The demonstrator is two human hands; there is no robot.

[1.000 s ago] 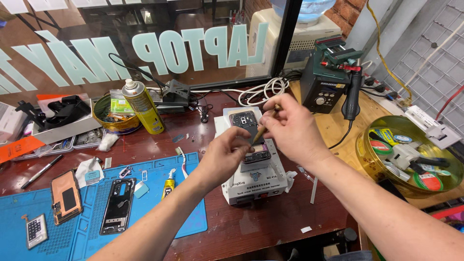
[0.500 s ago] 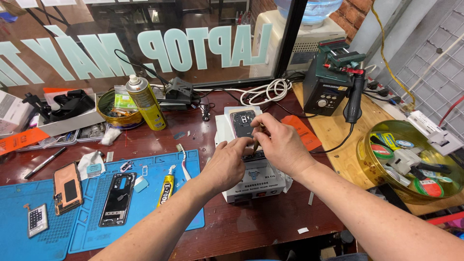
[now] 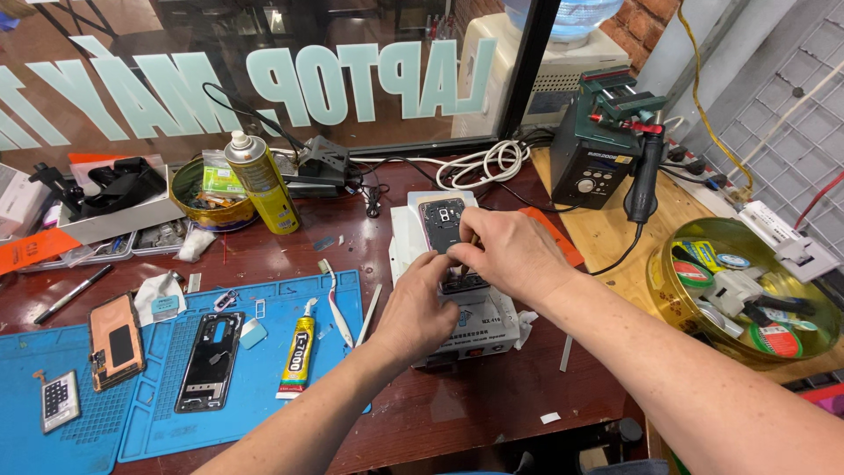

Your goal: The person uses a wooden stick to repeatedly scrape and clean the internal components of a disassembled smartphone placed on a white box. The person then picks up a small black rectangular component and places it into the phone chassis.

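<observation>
Both hands have come lower onto the phone (image 3: pixel 442 222). Its long axis runs away from the person; right hand (image 3: pixel 508 255) and left hand (image 3: pixel 420 303) pinch its near end.

Both hands are lower now: the left hand (image 3: pixel 420 303) and right hand (image 3: pixel 508 251) press down together on the dark phone (image 3: pixel 448 233) atop the white box-shaped machine (image 3: pixel 475 330).
</observation>
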